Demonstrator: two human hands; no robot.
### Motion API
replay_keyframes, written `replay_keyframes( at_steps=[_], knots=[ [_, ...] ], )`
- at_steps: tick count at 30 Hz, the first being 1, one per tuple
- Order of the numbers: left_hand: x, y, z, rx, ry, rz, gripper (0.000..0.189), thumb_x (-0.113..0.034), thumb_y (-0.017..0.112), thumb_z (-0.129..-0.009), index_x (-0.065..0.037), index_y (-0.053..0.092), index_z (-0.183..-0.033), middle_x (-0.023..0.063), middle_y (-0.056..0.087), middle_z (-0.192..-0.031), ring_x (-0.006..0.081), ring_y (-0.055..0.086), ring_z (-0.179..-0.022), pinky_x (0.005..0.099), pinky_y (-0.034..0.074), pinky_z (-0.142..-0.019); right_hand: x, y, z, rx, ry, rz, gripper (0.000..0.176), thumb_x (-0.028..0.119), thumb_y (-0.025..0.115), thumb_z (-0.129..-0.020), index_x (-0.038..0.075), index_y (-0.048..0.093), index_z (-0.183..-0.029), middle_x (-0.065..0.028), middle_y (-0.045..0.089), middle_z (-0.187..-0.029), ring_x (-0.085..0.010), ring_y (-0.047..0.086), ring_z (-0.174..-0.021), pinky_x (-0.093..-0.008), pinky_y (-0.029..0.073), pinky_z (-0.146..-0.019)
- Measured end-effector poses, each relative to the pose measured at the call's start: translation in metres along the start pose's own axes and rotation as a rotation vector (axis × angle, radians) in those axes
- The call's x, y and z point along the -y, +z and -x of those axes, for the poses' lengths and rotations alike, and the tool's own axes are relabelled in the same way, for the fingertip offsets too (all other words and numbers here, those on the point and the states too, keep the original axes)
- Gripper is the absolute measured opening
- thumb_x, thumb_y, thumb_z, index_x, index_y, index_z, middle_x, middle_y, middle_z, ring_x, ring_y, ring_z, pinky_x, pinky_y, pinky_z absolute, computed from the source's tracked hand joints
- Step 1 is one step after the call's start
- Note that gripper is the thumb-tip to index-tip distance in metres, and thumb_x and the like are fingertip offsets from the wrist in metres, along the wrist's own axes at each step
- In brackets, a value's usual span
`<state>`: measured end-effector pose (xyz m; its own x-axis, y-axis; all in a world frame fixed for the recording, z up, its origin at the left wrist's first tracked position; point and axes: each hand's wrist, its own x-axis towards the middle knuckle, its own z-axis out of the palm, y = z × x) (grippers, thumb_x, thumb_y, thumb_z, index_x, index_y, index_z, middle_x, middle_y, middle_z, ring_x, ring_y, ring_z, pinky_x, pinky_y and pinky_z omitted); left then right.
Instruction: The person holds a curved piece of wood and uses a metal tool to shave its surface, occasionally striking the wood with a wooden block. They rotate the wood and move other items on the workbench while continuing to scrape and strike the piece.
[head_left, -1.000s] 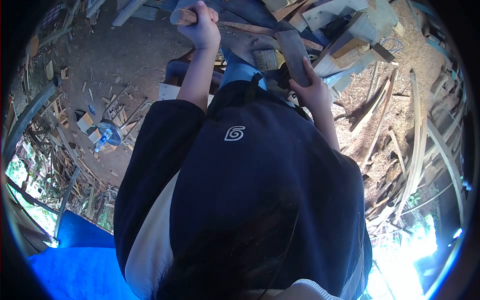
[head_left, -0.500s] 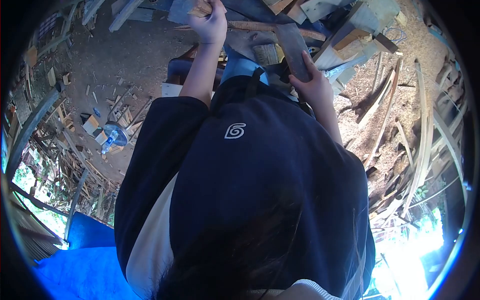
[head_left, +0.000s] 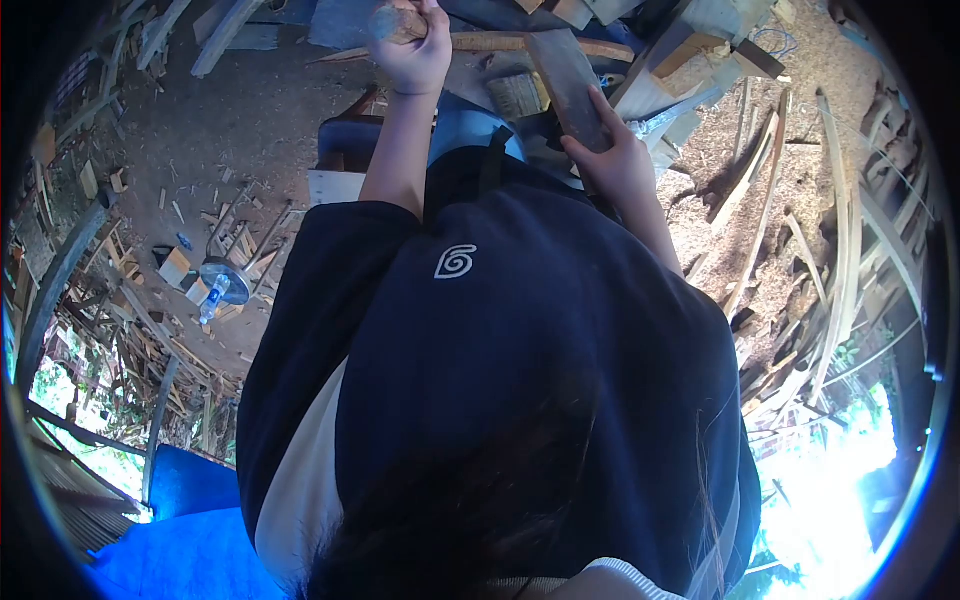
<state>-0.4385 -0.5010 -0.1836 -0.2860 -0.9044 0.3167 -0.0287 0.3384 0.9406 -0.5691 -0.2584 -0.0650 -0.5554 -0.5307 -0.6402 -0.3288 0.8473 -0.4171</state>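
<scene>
Left hand [head_left: 412, 55] clenched round a wooden handle [head_left: 395, 22], well left of the board [head_left: 560, 75] — right hand [head_left: 612, 160] grasping that board's near end. Bottle [head_left: 213, 295] far left of the board, on dirt — wood strips [head_left: 760, 200] right of it.

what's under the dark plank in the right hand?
The right hand grips the dark plank at its near end. A long wooden stick crosses behind its far end; pale offcuts lie beside. Its support is covered by plank and hand. The left hand grips a wooden handle.
</scene>
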Motion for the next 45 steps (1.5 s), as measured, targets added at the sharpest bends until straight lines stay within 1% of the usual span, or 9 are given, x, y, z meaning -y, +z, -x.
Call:
replay_keyframes(
  at_steps=[9,13,17,20,21,26,31,33,45],
  knots=[
    [-0.023,0.009,0.007,0.025,0.151,0.053,0.017,-0.007,0.068,-0.089,-0.007,0.051,-0.089,0.0023,0.053,-0.062,0.0114,0.051,-0.051,0.0289,0.043,-0.049,0.075,-0.073,0.031,-0.019,-0.713,-0.167,0.087,0.029,0.085,-0.067,0.014,0.049,-0.145,-0.0183,0.068,-0.113,-0.0320,0.069,-0.097,-0.0368,0.055,-0.087],
    [-0.035,0.003,0.020,0.068,-0.257,-0.491,0.023,-0.024,0.070,-0.091,-0.003,0.062,-0.094,0.0043,0.059,-0.073,0.0173,0.061,-0.079,0.0295,0.052,-0.084,0.125,-0.078,0.035,-0.273,-1.296,-0.109,0.085,0.033,0.083,-0.065,0.029,0.050,-0.144,-0.0138,0.065,-0.087,-0.0283,0.066,-0.072,-0.0369,0.057,-0.066],
    [0.037,0.013,0.041,-0.284,0.333,-1.053,0.032,-0.034,0.061,-0.095,-0.004,0.056,-0.085,0.0054,0.059,-0.071,0.0216,0.059,-0.069,0.0405,0.048,-0.066,0.142,-0.055,0.033,-0.116,-0.666,0.293,0.080,0.044,0.076,-0.071,0.044,0.044,-0.145,-0.0097,0.057,-0.076,-0.0248,0.063,-0.060,-0.0378,0.056,-0.055],
    [-0.060,-0.007,0.002,0.220,-0.475,-0.727,0.028,-0.033,0.059,-0.097,-0.006,0.054,-0.097,0.0019,0.051,-0.068,0.0155,0.058,-0.071,0.0284,0.047,-0.064,0.156,-0.059,0.046,-0.339,-0.994,0.135,0.077,0.043,0.076,-0.072,0.045,0.046,-0.143,-0.0084,0.058,-0.078,-0.0218,0.062,-0.057,-0.0359,0.056,-0.051],
    [-0.030,0.018,0.027,-0.256,-0.284,0.003,0.021,-0.026,0.060,-0.097,-0.008,0.052,-0.089,0.0004,0.046,-0.066,0.0129,0.054,-0.065,0.0270,0.042,-0.057,0.161,-0.060,0.045,-0.407,-1.178,-0.051,0.076,0.042,0.076,-0.072,0.044,0.047,-0.142,-0.0090,0.059,-0.080,-0.0214,0.063,-0.057,-0.0348,0.056,-0.051],
    [-0.090,0.001,0.012,0.228,-0.087,-0.743,0.019,-0.016,0.060,-0.096,-0.006,0.048,-0.085,0.0050,0.049,-0.062,0.0171,0.049,-0.055,0.0291,0.039,-0.054,0.164,-0.041,0.034,0.193,-0.524,0.186,0.084,0.042,0.077,-0.070,0.045,0.040,-0.145,-0.0244,0.056,-0.124,-0.0398,0.069,-0.088,-0.0425,0.061,-0.065],
    [-0.061,0.007,0.027,-0.127,-0.371,-0.154,0.018,-0.020,0.060,-0.096,-0.006,0.052,-0.088,0.0100,0.058,-0.076,0.0229,0.058,-0.065,0.0355,0.046,-0.059,0.161,-0.028,0.041,-0.390,-1.188,-0.075,0.084,0.041,0.073,-0.077,0.044,0.033,-0.150,-0.0198,0.062,-0.092,-0.0273,0.068,-0.063,-0.0370,0.058,-0.054],
    [-0.076,0.003,0.023,0.157,-0.148,-0.700,0.018,-0.010,0.062,-0.094,-0.007,0.048,-0.084,0.0088,0.057,-0.077,0.0173,0.057,-0.064,0.0320,0.045,-0.055,0.153,-0.015,0.029,-0.059,-0.586,0.309,0.082,0.041,0.074,-0.076,0.043,0.036,-0.149,-0.0191,0.062,-0.090,-0.0285,0.069,-0.065,-0.0370,0.058,-0.056],
    [-0.027,-0.010,-0.025,-0.038,-0.250,0.232,0.022,-0.006,0.062,-0.094,-0.006,0.044,-0.082,0.0047,0.048,-0.055,0.0132,0.050,-0.046,0.0277,0.043,-0.047,0.040,-0.097,0.027,-0.290,-0.300,-0.605,0.080,0.015,0.075,-0.080,0.009,0.039,-0.151,-0.0168,0.055,-0.137,-0.0199,0.059,-0.116,-0.0329,0.047,-0.098]
  ],
)
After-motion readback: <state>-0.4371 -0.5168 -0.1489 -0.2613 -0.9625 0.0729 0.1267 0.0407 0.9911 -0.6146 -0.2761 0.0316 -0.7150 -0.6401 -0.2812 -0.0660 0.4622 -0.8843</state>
